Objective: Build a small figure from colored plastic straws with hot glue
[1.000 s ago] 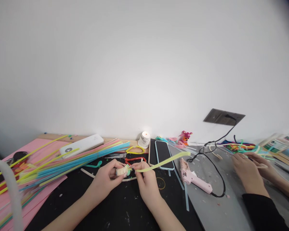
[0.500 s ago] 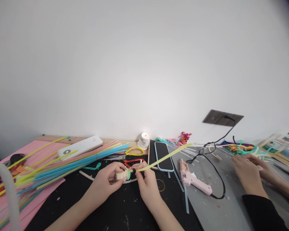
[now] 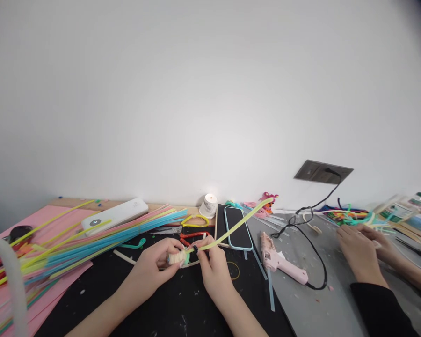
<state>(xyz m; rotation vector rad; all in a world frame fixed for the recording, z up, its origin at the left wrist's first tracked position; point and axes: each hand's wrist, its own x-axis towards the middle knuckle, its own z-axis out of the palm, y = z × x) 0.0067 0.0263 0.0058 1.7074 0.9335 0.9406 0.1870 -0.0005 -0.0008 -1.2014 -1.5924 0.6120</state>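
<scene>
Inside the left hand (image 3: 156, 262), closed around it, sits the cream coil (image 3: 176, 259); just right of it the right hand (image 3: 214, 264) pinches the yellow strip (image 3: 236, 227), where light, even tension should serve best

Left hand (image 3: 156, 260) holds cream coil (image 3: 176, 259); right hand (image 3: 213, 263), yellow strip (image 3: 239, 225).
</scene>
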